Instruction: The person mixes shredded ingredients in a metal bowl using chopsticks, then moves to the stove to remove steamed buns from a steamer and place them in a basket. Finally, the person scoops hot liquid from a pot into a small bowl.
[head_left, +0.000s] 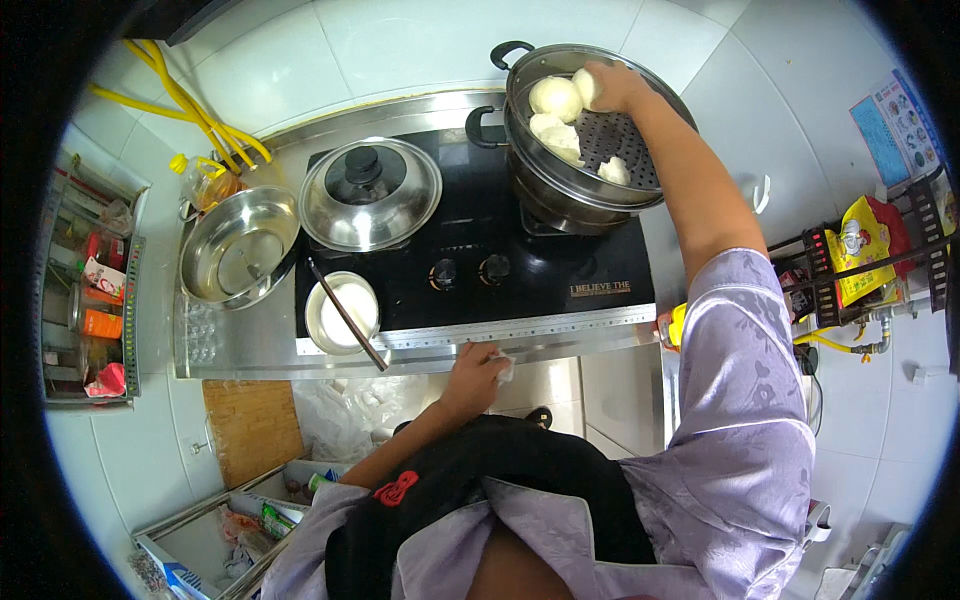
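My right hand (616, 88) reaches into a metal steamer (607, 191) at the upper right, its fingers on a white steamed bun (585, 88). Beside that bun lie a round bun (555, 99), a torn bun (556, 139) and, lower down, a smaller torn piece (615, 171), all on the perforated steamer tray (609, 135). At the front edge of the cooktop, my left hand (474, 379) holds a crumpled white tissue or cloth (506, 366). The steamer stands on the right side of the black cooktop (465, 277).
A domed lid (371, 217) rests on the cooktop's left. Before it, chopsticks (346, 315) lie across a bowl with white contents (341, 330). A steel basin (241, 247) and an oil bottle (206, 184) stand further left. An open drawer (195, 540) is below; a rack (862, 255) hangs right.
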